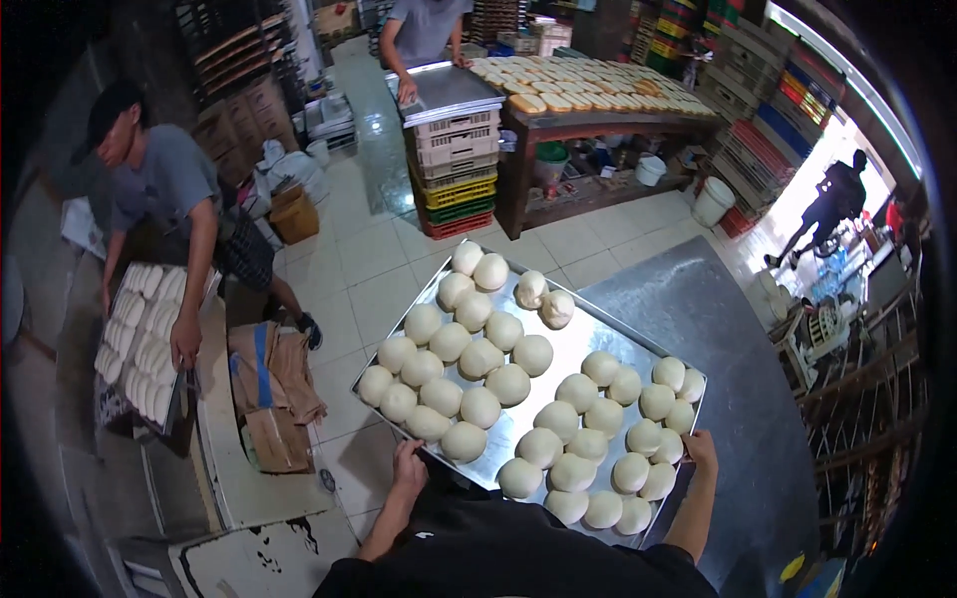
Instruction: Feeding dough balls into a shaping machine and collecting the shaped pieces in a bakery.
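A: Where are the hands?

B: The left hand [407,468] is closed on the near long edge of the tray [598,329]; the right hand [702,450] is wrapped on its right short edge. They are well apart.

A: And the tray itself?

B: Near middle, between the hands. Its right part overlaps the steel counter [768,429] in this view; I can't tell whether it rests there or is held above. Its left part shows over the floor [369,269].

A: What's on it?

B: Pale dough balls [480,407], many touching, grouped left and right with bare metal between. 2 wrinkled balls [557,309] sit by the far edge.

A: How would it handle?

B: My guess: stiff, broad and fairly heavy when loaded. The dough should be soft, easily dented, and could slide or roll if the tray tips. I'd hold only the rim, hands wide on opposite sides, fingers underneath, thumbs off the dough. With this grip, the far left corner looks least supported.

A: Anything around it?

B: On the left, a co-worker [184,189] leans over dough rolls [153,349]. Far off, a 2nd co-worker [427,30] touches a metal sheet [454,92] on stacked crates [457,159], beside bread [588,85]. At far right stands a dark figure [842,194].
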`<state>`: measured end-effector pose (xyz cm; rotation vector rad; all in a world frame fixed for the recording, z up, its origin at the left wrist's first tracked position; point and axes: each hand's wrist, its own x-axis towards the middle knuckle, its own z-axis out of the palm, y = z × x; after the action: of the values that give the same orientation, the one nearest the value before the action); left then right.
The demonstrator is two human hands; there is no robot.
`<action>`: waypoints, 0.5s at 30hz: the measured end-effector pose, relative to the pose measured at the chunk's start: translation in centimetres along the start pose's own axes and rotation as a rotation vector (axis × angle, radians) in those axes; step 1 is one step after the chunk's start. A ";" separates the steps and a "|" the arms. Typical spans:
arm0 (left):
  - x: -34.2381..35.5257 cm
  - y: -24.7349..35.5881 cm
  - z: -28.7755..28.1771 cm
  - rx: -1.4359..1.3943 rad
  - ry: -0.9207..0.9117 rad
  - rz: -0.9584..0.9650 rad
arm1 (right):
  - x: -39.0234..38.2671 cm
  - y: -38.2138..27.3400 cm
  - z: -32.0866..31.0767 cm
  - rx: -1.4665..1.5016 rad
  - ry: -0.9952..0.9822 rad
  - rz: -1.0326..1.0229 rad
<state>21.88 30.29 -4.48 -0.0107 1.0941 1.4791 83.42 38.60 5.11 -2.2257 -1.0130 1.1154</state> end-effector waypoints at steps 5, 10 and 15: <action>1.6 1.6 0.0 0.013 -0.161 0.113 | 0.3 1.1 0.4 -0.049 0.076 -0.116; 4.0 1.5 -1.3 -0.164 -0.241 -0.100 | 0.0 1.5 1.2 -0.148 0.218 -0.152; 5.1 2.7 -1.7 -0.375 -0.324 -0.217 | -0.6 0.6 1.2 -0.100 0.168 -0.152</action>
<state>17.47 33.70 -6.74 -0.1434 0.5289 1.4104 82.45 37.87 4.30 -2.2332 -1.1653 0.8141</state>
